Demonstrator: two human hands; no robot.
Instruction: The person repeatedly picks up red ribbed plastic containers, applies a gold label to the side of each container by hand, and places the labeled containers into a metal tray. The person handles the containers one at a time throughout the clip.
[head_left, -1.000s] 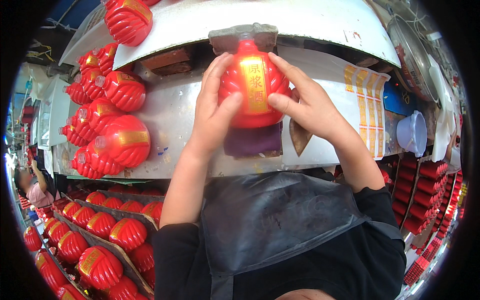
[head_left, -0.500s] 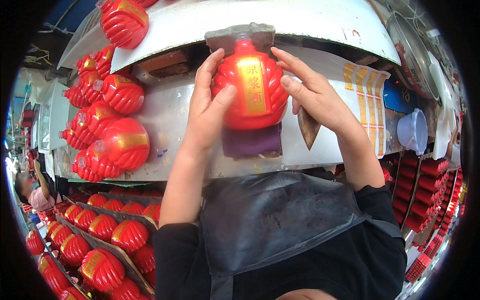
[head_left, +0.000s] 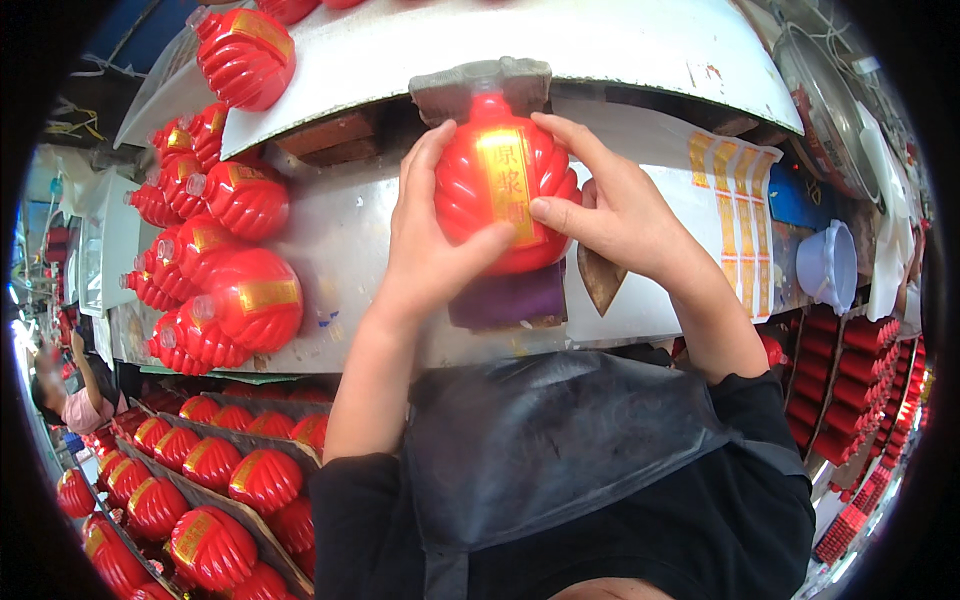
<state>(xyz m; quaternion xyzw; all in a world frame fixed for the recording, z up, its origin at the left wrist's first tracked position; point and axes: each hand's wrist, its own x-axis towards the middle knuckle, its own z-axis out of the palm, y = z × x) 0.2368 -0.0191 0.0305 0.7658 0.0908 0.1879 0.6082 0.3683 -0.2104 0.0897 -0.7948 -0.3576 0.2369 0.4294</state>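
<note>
A red, ribbed, round-bodied bottle [head_left: 462, 190] with a gold label [head_left: 508, 180] lies on its side on the workbench, neck pointing away from me. Its neck sits against a grey block [head_left: 438, 92], and a purple pad [head_left: 505, 302] shows under its base. My left hand [head_left: 425, 225] curls round the bottle's left side, thumb over the label's lower part, slightly blurred. From the right, my right hand [head_left: 625, 205] holds it with the index finger near the shoulder and the thumb on the label's edge. A pointed wooden piece [head_left: 602, 280] pokes out below that hand, its upper end hidden.
Several red bottles [head_left: 250, 300] stand grouped on the left, with crates of more [head_left: 210, 460] below. A white raised board [head_left: 560, 40] spans the far side. Right lie a sheet of gold labels [head_left: 740, 210] and a pale blue bucket [head_left: 826, 265]. Someone sits far left.
Both thumbs have moved inward onto the label's lower part. The bottle appears slightly lower in view, and the wooden piece has shifted a little left along with my right hand.
</note>
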